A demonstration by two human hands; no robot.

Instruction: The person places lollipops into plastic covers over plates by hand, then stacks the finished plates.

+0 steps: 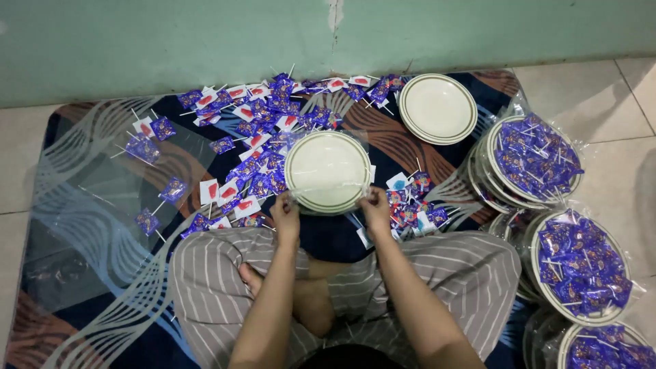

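A white plate with a green rim [328,171] lies inside a clear plastic bag [362,147] on the patterned mat in front of my crossed legs. My left hand [285,210] pinches the bag's near edge at the plate's lower left. My right hand [375,202] pinches the same edge at the plate's lower right. Loose lollipops in purple and white wrappers [263,130] are scattered beyond and left of the plate, and a smaller heap [410,201] lies just right of my right hand.
An empty white plate [437,108] lies at the back right by the green wall. Along the right stand bagged plates heaped with purple lollipops [536,160], [581,263], [608,348]. The mat [89,225] stretches left; tiled floor surrounds it.
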